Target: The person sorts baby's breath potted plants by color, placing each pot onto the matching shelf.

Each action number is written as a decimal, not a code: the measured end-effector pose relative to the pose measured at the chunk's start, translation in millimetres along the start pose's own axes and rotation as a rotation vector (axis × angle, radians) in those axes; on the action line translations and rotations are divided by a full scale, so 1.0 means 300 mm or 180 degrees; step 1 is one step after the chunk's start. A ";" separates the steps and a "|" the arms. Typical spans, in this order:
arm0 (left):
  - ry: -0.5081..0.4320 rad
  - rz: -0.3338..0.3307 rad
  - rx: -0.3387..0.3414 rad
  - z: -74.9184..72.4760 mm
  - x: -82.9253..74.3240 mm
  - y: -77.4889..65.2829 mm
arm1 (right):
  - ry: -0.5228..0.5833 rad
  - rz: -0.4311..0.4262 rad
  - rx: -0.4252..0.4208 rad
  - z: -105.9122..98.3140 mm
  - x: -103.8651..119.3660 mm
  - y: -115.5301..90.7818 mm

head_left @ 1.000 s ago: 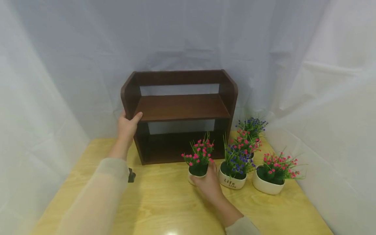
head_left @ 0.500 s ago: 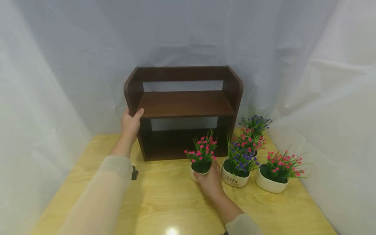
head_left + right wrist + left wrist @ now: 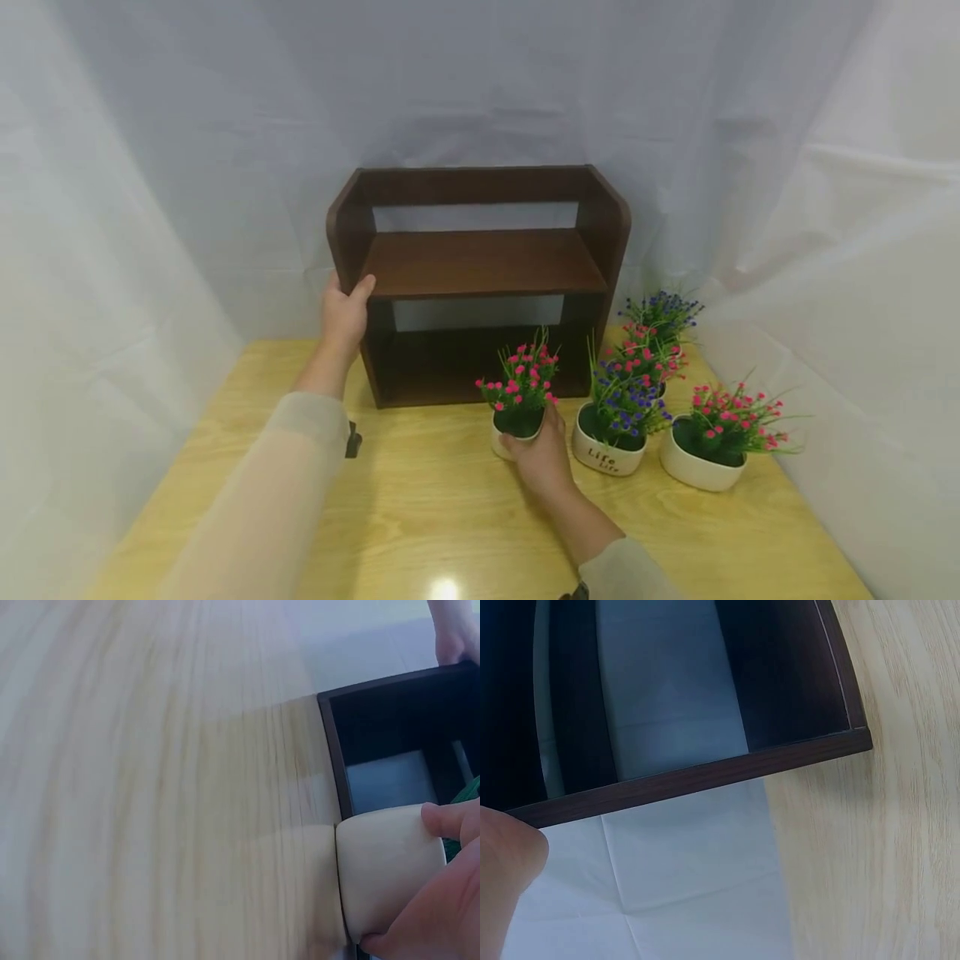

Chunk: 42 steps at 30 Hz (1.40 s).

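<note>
A dark brown two-tier wooden shelf [image 3: 487,262] stands at the back of the table. My left hand [image 3: 345,317] grips its left side panel, thumb in front and the other fingers mostly hidden behind; the left wrist view shows part of that hand [image 3: 506,862] at the panel edge. In front of the shelf's lower tier, my right hand [image 3: 542,457] holds a white pot [image 3: 504,442] with artificial pink flowers [image 3: 522,371]. Thumb and fingers lie around the pot [image 3: 386,870] in the right wrist view, and its base appears to be on the tabletop.
To the right stand a white "Life" pot [image 3: 607,457] with blue flowers, a white pot [image 3: 701,467] with pink flowers, and pink and blue potted flowers [image 3: 663,315] behind. A small black object [image 3: 352,440] shows beside the left sleeve. White sheeting [image 3: 480,83] surrounds the wooden table [image 3: 420,500].
The head view has shifted slightly, so the whole scene sits a little farther right and up. Both hands keep their holds; the pot and shelf show no clear movement relative to each other.
</note>
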<state>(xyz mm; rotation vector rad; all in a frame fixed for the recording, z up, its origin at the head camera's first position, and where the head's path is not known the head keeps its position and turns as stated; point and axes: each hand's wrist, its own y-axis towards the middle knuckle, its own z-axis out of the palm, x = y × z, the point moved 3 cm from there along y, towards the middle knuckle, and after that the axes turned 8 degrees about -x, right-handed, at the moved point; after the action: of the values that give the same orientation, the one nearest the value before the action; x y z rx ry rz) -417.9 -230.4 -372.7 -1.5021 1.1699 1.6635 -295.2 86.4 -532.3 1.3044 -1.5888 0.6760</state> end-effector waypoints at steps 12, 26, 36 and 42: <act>-0.0105 0.0087 0.0000 0.001 0.009 -0.001 | 0.0298 0.0067 0.0147 0.060 0.056 -0.030; -0.0099 0.0060 -0.0044 0.000 0.010 -0.008 | 0.0305 -0.0040 0.0546 0.193 0.109 0.000; -0.0160 0.0106 -0.0063 0.006 0.013 -0.010 | 0.0334 -0.0013 0.0764 0.264 0.154 0.044; -0.0108 0.0136 -0.0115 0.000 0.014 -0.009 | 0.0393 0.0007 0.0816 0.304 0.168 0.070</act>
<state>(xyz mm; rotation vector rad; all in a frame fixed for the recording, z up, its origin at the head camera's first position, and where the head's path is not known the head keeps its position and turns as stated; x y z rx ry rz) -416.4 -229.7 -377.3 -1.4744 1.1672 1.7405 -343.3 -7.6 -521.0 1.4158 -1.4384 0.9681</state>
